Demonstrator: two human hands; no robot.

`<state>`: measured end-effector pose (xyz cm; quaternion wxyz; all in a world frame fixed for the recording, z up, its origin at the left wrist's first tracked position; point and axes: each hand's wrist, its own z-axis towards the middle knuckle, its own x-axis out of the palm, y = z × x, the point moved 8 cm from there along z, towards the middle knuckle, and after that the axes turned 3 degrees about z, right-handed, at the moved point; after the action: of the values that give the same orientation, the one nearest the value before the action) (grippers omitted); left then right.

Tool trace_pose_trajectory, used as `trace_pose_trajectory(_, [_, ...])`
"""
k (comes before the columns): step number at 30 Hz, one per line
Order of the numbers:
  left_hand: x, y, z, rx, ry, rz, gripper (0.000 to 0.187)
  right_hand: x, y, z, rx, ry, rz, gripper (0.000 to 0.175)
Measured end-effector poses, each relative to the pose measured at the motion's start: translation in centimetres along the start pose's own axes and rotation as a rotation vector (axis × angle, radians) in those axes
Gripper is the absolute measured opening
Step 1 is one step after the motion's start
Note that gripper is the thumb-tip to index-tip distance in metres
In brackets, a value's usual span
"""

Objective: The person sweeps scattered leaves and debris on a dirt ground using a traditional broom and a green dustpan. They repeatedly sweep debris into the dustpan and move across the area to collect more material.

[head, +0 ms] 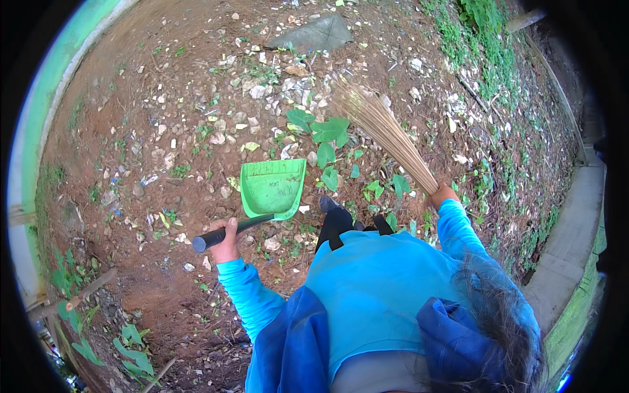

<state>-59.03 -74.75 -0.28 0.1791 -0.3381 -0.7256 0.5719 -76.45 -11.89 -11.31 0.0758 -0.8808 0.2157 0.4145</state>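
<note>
My left hand [225,241] is closed around the black handle [211,238] of a green plastic dustpan [273,190]. The pan's open side faces away from me, and faint dark writing marks its inside. In my right hand [442,195] is a stick broom [385,132], gripped near its bound end. Its bristles fan out forward and to the left, their tips close to the ground beyond some green leaves. Whether the tips touch the soil, I cannot tell. The pan looks free of litter apart from dirt stains.
Brown soil strewn with stones, dry leaves and bits of litter surrounds me. Leafy plants [330,131] grow between pan and broom. A flat grey stone slab [314,34] lies ahead. A green-and-white wall [30,147] runs along the left, a concrete ledge [565,236] along the right.
</note>
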Motion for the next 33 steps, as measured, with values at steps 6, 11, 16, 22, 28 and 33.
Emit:
trace_pose_trajectory(6, [3.1, -2.3, 6.3, 0.058, 0.017, 0.033, 0.02, -6.3, 11.4, 4.4, -0.1, -0.034, -0.059, 0.064])
trace_pose_trajectory(11, [4.9, -5.8, 10.7, 0.117, 0.025, 0.087, 0.019, -7.1, 16.1, 6.6, -0.228, 0.039, 0.036, 0.073])
trace_pose_trajectory(16, [7.0, -9.7, 13.3, 0.167, 0.039, 0.039, 0.019, -7.1, 19.6, 10.5, -0.259, 0.133, 0.2, 0.074])
trace_pose_trajectory(22, [16.3, -16.6, 19.4, 0.247, 0.163, -0.031, 0.016, -11.0, 23.5, 22.3, -0.198, 0.145, 0.401, 0.075])
trace_pose_trajectory(28, [34.4, -23.5, 34.1, 0.293, 0.231, 0.035, 0.015, -21.8, 30.0, 40.4, -0.175, 0.044, 0.409, 0.089])
trace_pose_trajectory(33, [47.4, -26.8, 45.7, 0.26, 0.257, 0.118, 0.015, -29.8, 36.7, 52.4, -0.207, -0.022, 0.441, 0.09])
